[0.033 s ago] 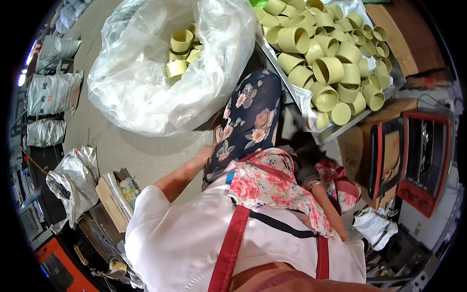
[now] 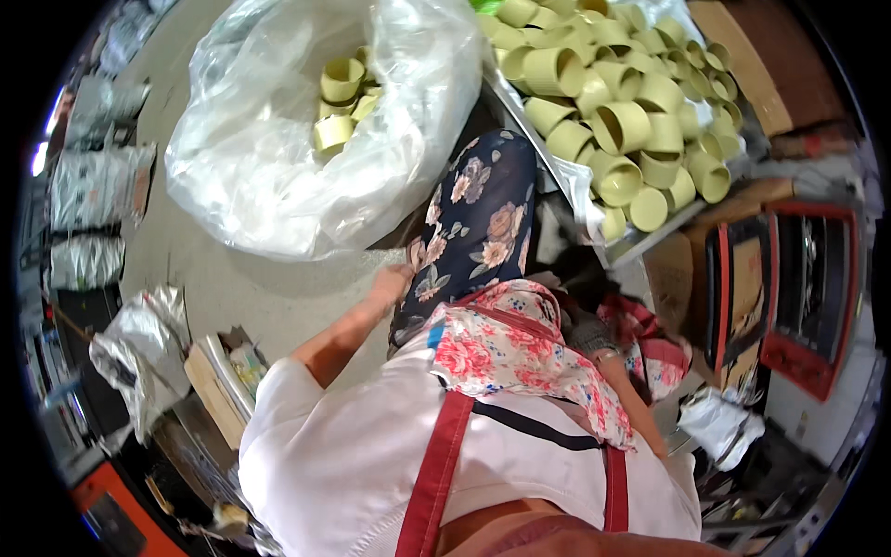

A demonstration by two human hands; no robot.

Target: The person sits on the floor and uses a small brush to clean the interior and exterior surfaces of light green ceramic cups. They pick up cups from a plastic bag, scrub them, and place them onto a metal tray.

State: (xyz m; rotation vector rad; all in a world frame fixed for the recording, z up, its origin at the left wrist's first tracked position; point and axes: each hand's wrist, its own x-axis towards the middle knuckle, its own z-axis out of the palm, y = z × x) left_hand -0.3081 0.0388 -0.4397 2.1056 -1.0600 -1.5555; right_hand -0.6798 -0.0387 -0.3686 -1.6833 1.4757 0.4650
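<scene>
My left hand [image 2: 397, 279] is at the outer side of my thigh, against the dark floral trousers [image 2: 483, 209]; its fingers are partly hidden and blurred. On the other side, my right hand [image 2: 587, 334] seems to wear a dark grey glove. It is beside the pink floral apron [image 2: 510, 348], with its fingers lost in shadow and cloth. Ahead stands a large clear plastic bag [image 2: 269, 209] with several pale yellow-green plastic pipe fittings [image 2: 342, 80] inside. A heap of the same fittings [image 2: 622, 127] fills a metal tray [image 2: 650, 243] at the front right.
A red-framed machine [image 2: 810, 297] stands at the right, with a white bag [image 2: 720, 429] below it. Cardboard [image 2: 742, 65] lies beyond the tray. On the left are silvery sacks [image 2: 102, 186], a crumpled bag [image 2: 144, 353], a wooden board [image 2: 215, 395] and an orange machine [image 2: 125, 511].
My left hand has shifted slightly forward along my thigh. The whole view has moved a little; the bag, tray and fittings otherwise look the same.
</scene>
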